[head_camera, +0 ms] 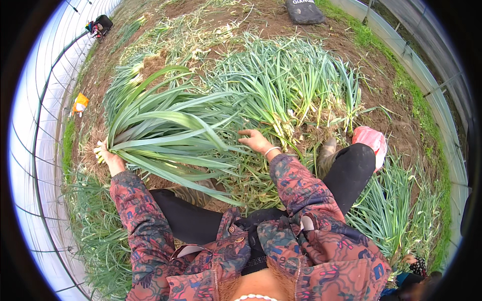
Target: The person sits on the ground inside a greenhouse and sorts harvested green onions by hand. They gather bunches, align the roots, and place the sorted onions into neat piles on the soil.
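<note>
My left hand [112, 160] is closed around the pale stems of a bunch of long-leaved green garlic or leeks [177, 133]. The bunch's white stem ends [98, 152] poke out past my fingers on the left, and its broad leaves fan to the right across the ground before me. Near the leaf tips, my right hand [256, 141] is empty, its fingers apart and pointing left. Just beyond it lies a large heap of similar plants [286, 75], white stems towards me. Trimmed leaves [258, 180] litter the soil between my boots.
More bundled plants [126, 79] lie at the far left, and others [388, 207] at the right. A pink plastic bag [371, 141] sits by my right knee. A dark bag [305, 12] lies at the back; plastic sheeting [41, 150] walls the left. Another person's hand [408, 259] shows at bottom right.
</note>
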`<state>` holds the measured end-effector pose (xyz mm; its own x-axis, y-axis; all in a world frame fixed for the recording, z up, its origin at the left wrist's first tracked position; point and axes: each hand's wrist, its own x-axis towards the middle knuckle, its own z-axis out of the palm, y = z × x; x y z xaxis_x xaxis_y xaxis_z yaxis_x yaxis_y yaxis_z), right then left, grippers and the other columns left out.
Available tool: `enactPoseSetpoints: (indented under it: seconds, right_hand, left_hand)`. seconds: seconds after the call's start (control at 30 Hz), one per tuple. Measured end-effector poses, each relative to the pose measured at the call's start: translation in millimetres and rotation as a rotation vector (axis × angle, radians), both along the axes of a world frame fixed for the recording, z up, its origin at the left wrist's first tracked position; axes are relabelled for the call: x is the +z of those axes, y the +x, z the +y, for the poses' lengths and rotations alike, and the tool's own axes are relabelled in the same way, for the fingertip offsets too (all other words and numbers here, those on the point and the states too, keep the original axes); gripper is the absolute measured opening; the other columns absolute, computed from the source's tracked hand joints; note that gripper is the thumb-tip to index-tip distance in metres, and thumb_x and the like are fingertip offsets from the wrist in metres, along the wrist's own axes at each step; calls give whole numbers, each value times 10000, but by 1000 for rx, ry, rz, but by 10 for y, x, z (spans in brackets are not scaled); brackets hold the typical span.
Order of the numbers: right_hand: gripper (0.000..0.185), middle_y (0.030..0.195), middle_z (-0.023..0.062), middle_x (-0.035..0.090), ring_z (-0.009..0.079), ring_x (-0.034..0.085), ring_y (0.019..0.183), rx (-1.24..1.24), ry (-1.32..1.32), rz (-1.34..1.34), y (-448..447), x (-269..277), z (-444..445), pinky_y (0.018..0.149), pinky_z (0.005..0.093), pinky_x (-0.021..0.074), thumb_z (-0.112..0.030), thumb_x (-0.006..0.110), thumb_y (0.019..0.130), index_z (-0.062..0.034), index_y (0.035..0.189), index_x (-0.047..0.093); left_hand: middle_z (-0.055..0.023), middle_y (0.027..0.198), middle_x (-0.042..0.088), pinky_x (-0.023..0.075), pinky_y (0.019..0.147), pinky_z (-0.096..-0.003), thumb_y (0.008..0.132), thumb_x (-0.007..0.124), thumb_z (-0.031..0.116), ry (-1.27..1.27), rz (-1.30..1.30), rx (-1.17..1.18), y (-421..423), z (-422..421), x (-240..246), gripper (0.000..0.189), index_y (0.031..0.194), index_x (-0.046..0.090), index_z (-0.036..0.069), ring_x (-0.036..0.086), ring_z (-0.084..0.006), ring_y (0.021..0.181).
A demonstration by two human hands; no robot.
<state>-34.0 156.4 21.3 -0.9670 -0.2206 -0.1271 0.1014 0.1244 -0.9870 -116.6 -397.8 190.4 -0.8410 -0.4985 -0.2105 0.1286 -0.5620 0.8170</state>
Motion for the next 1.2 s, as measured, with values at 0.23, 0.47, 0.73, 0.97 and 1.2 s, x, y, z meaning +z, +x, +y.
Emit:
enactPoseSetpoints:
  seconds: [0.23,0.47,0.73,0.97,1.2]
  right_hand:
    - [461,1051,217,622,351,591,990,-47,295,352,-301,-287,-408,878,413,457,-327,648,800,-37,1156,608]
    - [198,677,32,599,108,525,569,95,-369,-259,-122,-130,-323,544,251,420,-150,617,850,15,957,644]
    - [142,642,-50,395,61,342,514,-273,-1159,-552,96,-67,78,459,202,283,-162,516,943,-24,938,551]
    - [218,704,25,590,115,531,594,-615,-1151,-395,-197,-263,16,529,231,395,-220,514,930,-18,947,594]
    - [186,849,20,656,144,592,768,-922,-1067,-401,-19,-286,397,708,305,468,-211,559,878,-49,921,640]
  left_hand:
    - [-132,998,672,476,914,-432,771,606,203,-9,105,-23,-141,-127,-95,267,965,667,29,624,-296,933]
    - [-120,990,674,491,884,-435,762,618,223,-10,77,-6,-142,-154,-137,266,960,670,53,626,-297,921]
    - [-115,967,678,505,855,-427,739,643,237,-112,47,-15,-50,66,-23,270,944,672,63,631,-293,903]
    - [-89,947,675,518,808,-383,723,668,185,-73,64,-133,-141,342,25,213,902,658,69,636,-259,853]
    - [-106,990,675,493,873,-414,745,638,234,-136,124,-64,-172,324,34,292,970,665,50,627,-281,911]
